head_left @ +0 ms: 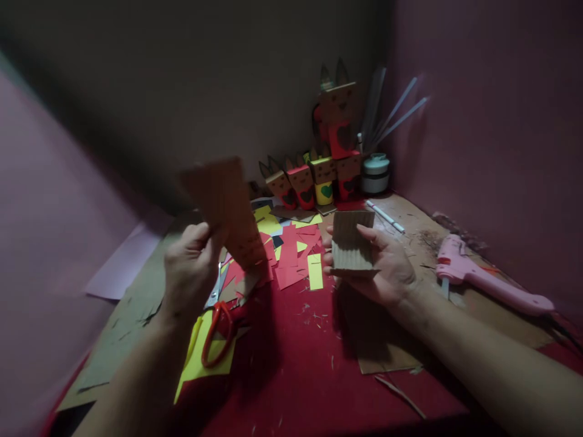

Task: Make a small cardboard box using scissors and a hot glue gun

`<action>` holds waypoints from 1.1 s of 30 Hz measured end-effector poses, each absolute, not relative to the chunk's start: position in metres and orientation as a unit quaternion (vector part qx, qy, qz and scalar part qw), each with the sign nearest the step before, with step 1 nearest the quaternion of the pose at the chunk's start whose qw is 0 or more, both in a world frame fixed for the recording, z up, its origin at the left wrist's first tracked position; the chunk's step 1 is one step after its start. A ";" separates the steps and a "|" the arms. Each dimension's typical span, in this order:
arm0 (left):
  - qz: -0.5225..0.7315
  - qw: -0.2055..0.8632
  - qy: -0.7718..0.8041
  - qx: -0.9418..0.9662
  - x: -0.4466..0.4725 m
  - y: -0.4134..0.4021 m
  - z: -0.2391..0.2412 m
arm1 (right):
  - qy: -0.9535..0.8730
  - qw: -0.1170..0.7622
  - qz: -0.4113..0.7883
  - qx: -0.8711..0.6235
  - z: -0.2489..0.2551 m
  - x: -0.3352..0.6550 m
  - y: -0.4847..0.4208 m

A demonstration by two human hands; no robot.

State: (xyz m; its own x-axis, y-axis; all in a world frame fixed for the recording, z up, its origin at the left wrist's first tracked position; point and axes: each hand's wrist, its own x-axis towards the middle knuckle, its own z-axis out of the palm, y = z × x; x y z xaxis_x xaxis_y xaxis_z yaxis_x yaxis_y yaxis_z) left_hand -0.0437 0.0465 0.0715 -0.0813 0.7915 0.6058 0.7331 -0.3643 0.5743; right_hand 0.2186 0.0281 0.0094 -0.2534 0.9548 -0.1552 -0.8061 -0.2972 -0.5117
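Cardboard strip (225,209), blurred, stood tilted at ten o'clock, pinched near its lower edge by the raised left hand (189,273). The right hand (382,267), palm up at two o'clock, gripped a corrugated piece (350,243) by its sides. Bare red tabletop (300,364) lay open at six o'clock, scissors (218,334) at seven, a glue gun (483,279) at three.

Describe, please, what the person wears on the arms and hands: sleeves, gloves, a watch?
Both are bare. The left hand and the right hand wear no gloves, and no sleeve covers the left forearm or the right forearm up to the picture's edge. No watch or bracelet shows on either wrist. The dim light hides any ring.
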 end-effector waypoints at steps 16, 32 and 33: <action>0.431 0.348 0.512 0.657 -0.010 0.045 0.058 | -0.275 0.540 0.761 -0.232 -0.001 0.209 0.023; 0.295 0.471 0.496 0.667 -0.015 0.046 0.047 | -0.283 0.551 0.743 -0.254 -0.003 0.204 0.023; 0.276 0.475 0.493 0.675 -0.016 0.045 0.047 | -0.285 0.552 0.741 -0.256 -0.003 0.204 0.023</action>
State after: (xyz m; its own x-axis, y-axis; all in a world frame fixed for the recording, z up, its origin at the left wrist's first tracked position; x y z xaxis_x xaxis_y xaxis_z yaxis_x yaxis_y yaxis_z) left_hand -0.0155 0.0446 0.0467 0.3616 0.9273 -0.0967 0.4037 -0.0623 0.9128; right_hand 0.2045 0.0230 -0.0026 -0.2605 0.9633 -0.0645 -0.6709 -0.2286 -0.7054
